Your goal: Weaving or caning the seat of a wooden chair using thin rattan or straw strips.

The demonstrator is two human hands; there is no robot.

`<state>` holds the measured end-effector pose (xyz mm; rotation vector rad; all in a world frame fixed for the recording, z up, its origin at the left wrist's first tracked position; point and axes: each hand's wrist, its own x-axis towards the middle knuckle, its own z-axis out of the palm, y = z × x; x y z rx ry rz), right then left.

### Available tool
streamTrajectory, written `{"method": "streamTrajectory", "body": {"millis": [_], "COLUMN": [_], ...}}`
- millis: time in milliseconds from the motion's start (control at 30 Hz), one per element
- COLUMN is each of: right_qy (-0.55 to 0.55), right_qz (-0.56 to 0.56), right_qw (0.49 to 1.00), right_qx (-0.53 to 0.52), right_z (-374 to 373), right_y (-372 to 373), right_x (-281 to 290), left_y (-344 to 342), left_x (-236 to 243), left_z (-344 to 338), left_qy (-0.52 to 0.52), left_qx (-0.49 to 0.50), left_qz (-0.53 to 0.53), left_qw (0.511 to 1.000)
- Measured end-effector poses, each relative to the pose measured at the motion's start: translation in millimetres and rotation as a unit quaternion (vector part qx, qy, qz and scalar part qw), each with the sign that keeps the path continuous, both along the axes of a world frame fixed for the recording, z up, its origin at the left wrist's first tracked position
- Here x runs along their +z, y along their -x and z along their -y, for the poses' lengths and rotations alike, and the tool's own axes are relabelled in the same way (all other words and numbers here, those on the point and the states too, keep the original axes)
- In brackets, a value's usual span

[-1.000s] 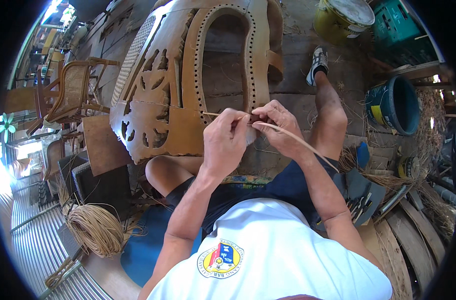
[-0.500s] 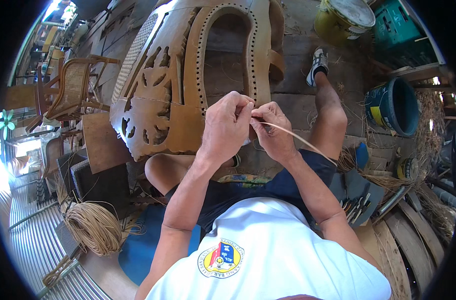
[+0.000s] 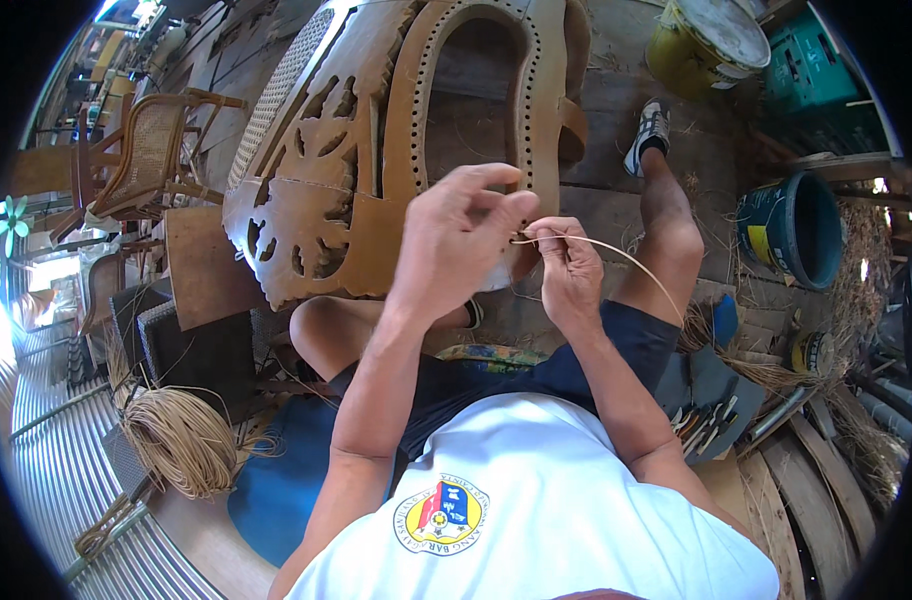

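Note:
A thin, pale cane strand (image 3: 631, 259) bows out to the right from my right hand (image 3: 573, 278), whose thumb and fingers pinch it near one end. The strand's short end points left toward the wooden frame. My left hand (image 3: 446, 245) hovers over the frame's lower curve, thumb and index finger apart, with nothing seen between them. Before me stands a brown carved wooden chair frame (image 3: 381, 240) with a row of small drilled holes around a long rounded opening. My left hand hides part of the holes at the near end of that opening.
A coil of cane (image 3: 179, 440) lies at left, near a caned chair (image 3: 151, 160). On the right are a dark teal bucket (image 3: 791, 230), a yellow bucket (image 3: 706, 45), a green crate (image 3: 806, 75) and several hand tools (image 3: 711, 425).
My hands have drawn apart. The left hand has let go and spread its fingers, while the right keeps its pinch on the strand. The view has shifted slightly.

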<state>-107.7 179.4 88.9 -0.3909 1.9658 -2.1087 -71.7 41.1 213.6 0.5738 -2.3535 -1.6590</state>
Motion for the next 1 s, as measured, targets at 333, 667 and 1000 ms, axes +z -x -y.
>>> {"method": "streamTrajectory", "body": {"millis": [333,667,1000], "right_qy": [0.032,0.026,0.076], "right_qz": [0.044,0.083,0.124], "right_qw": [0.994,0.989,0.981], "right_qx": [0.095,0.117,0.13], "right_z": [-11,-13,-19], "right_y": [13,18,21], "right_x": [9,17,19], "left_y": [-44,-29,-26], "left_x": [-20,-28,-34], "left_z": [8,12,6], "left_qy": [0.091,0.319,0.362], "left_qx": [0.04,-0.025,-0.075], "left_qz": [-0.02,-0.042,0.0], "left_qw": [0.995,0.947,0.929]}}
